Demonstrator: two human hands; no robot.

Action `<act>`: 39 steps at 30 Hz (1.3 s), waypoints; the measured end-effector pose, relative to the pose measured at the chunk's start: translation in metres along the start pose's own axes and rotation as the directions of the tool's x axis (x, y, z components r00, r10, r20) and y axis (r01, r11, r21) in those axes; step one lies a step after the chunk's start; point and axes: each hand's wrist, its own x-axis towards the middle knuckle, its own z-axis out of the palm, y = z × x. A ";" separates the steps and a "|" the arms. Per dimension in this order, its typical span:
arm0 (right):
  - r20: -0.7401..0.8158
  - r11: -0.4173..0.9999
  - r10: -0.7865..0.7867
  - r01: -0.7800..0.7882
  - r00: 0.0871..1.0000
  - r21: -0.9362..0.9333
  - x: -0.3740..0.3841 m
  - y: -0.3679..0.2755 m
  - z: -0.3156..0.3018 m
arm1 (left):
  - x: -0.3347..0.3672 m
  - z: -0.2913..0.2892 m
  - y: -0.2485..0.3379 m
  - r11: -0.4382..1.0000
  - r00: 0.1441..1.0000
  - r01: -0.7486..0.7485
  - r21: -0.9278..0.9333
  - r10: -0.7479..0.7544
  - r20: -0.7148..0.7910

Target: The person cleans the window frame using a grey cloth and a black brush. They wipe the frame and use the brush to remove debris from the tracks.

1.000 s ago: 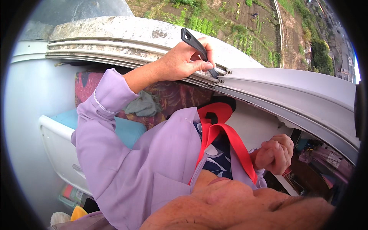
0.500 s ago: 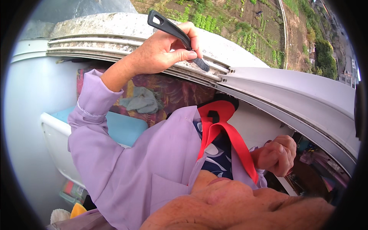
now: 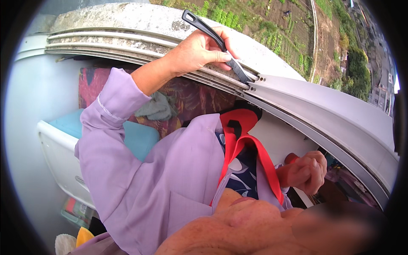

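Note:
My left hand (image 3: 199, 49) pinches a small black-handled brush (image 3: 203, 29), thumb on the near side and fingers on the far side. The handle, with a hole in its end, slants up and left. Its dark bristles point down and right into the sliding window track (image 3: 144, 40), close to the end of the white window frame (image 3: 306, 100). Dirt shows between the track's rails. My right hand (image 3: 308, 173) is closed below the frame, fingers curled; anything inside them is hidden. A small red thing (image 3: 291, 158) shows beside its wrist.
Beyond the track lies a pale, stained outer ledge (image 3: 106, 17), with garden plots (image 3: 272, 34) far below. Inside are a patterned cloth surface (image 3: 195, 95), a grey-blue rag (image 3: 157, 106) and a white cabinet with a light-blue top (image 3: 142, 138). A red strap (image 3: 265, 163) hangs at my chest.
My left hand has moved right and slightly down with the brush, bringing the bristles nearer the window frame's end. My right hand stays closed in nearly the same place.

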 end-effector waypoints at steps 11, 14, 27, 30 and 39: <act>0.068 0.999 0.018 -0.015 0.998 -0.051 -0.001 0.001 -0.004 | -0.033 -0.016 0.041 0.995 0.913 0.036 0.094 0.005 -0.408; 0.075 0.996 0.013 -0.007 0.997 -0.084 -0.003 0.004 -0.003 | -0.033 -0.045 0.053 0.894 0.902 0.076 0.441 0.127 -0.412; 0.132 0.999 0.040 -0.038 0.991 -0.018 0.009 -0.002 0.009 | -0.014 -0.019 0.009 0.258 0.921 -0.328 0.909 0.301 0.247; 0.148 0.996 0.073 -0.065 0.986 -0.060 0.007 -0.001 0.008 | -0.014 -0.019 0.010 0.194 0.911 -0.357 0.914 0.286 0.296; 0.069 0.998 0.054 -0.052 0.996 -0.041 -0.003 0.006 0.002 | -0.020 -0.014 0.056 -0.007 0.919 -0.347 0.938 0.198 0.342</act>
